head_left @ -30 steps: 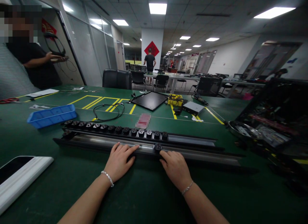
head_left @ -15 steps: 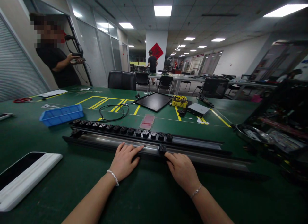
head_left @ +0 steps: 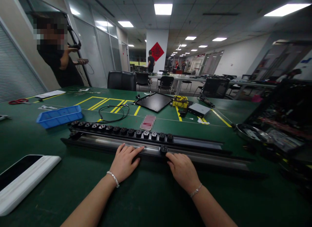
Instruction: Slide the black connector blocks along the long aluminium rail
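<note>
Two long black track rails lie side by side across the green table. Several round-faced black socket modules [head_left: 123, 131] sit in a row along the rear rail [head_left: 200, 143]. A single socket module [head_left: 163, 149] sits in the front rail [head_left: 214, 160], between my hands. My left hand [head_left: 126, 160] rests on the front rail, fingers spread, with the index finger stretched toward that module. My right hand [head_left: 182, 168] is curled, its fingertips against the module's right edge and its thumb low at the rail's front side. The far fingers of my right hand are partly hidden.
At the left are a blue bin [head_left: 59, 116], red-handled scissors [head_left: 18, 101] and a white device [head_left: 30, 180]. A dark flat panel [head_left: 153, 102], a yellow block with cables [head_left: 180, 101] and a grey box [head_left: 199, 110] stand behind. A person [head_left: 56, 62] stands far left.
Both hands keep nearly the same place on the front rail, and the single module shows no clear shift. The view has turned slightly. The person at left has raised an arm.
</note>
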Demonstrator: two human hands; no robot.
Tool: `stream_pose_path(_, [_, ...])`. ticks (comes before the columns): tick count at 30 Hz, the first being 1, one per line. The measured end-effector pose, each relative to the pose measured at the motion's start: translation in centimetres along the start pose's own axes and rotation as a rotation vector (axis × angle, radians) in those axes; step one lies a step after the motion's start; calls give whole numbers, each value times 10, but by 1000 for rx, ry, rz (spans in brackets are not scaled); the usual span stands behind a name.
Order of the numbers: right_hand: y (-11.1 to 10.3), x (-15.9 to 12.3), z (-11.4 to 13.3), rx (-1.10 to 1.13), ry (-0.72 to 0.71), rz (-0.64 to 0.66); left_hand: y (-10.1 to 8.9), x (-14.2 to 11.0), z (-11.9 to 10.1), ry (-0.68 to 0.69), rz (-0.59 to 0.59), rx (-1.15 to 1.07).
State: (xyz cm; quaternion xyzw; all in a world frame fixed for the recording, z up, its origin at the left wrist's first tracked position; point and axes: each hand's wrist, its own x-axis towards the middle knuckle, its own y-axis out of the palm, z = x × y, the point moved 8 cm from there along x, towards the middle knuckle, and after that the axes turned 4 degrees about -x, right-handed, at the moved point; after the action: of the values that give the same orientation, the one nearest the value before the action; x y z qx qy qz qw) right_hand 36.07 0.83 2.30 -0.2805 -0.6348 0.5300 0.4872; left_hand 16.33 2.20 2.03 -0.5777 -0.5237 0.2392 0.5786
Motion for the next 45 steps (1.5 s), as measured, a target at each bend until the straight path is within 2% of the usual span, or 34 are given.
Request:
stream_pose_path(32, [-3, 2, 0, 54, 24, 16, 0, 0, 1, 4, -8, -1])
stream_pose_path(45, [-1, 1, -7, -1, -22, 87, 0, 0, 0, 0, -3, -13])
